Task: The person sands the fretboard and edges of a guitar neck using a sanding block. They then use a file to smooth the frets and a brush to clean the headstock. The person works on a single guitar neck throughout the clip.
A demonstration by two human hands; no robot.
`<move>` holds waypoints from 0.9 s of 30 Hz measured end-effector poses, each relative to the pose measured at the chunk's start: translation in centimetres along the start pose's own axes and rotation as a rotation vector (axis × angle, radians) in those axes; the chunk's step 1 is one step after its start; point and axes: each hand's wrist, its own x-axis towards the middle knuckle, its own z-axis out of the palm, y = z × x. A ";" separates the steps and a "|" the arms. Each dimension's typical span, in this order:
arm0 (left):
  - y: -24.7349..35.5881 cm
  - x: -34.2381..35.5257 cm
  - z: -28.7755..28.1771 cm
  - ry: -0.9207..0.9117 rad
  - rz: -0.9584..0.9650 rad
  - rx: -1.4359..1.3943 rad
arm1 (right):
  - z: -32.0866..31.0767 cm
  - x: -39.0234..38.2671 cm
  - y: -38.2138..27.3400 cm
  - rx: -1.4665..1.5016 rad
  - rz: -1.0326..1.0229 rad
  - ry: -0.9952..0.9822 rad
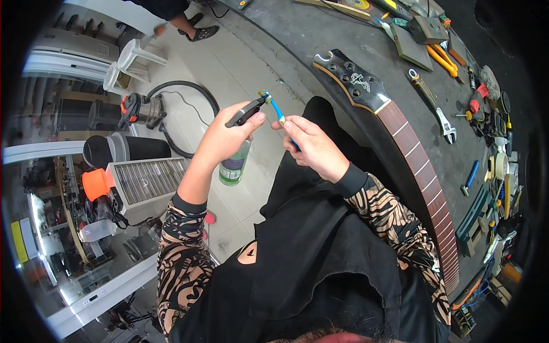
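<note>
My left hand is closed around the black trigger head of a spray bottle filled with green liquid. Its nozzle points at the bristles of a blue toothbrush. My right hand grips the toothbrush by its handle, with the bristle end up and close to the nozzle. Both hands are raised over the floor, left of the workbench. On the bench edge beside my right arm lies a guitar neck with a dark fretboard. Its black headstock has several tuner holes and no strings.
An adjustable wrench, a blue-handled tool and orange-handled pliers lie on the dark bench. More tools crowd its far right. A shop vacuum, white stool and glass-fronted cabinet stand left. Another person's feet show at the top.
</note>
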 end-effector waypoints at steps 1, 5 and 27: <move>-0.1 0.1 0.0 -0.005 -0.002 -0.002 | -0.1 0.1 0.1 0.002 0.008 0.000; 0.3 0.5 0.1 -0.025 -0.021 0.024 | -0.4 0.2 0.4 0.002 0.029 0.007; 1.3 2.4 -0.3 -0.082 -0.079 0.073 | -1.9 0.6 0.4 0.054 0.067 -0.017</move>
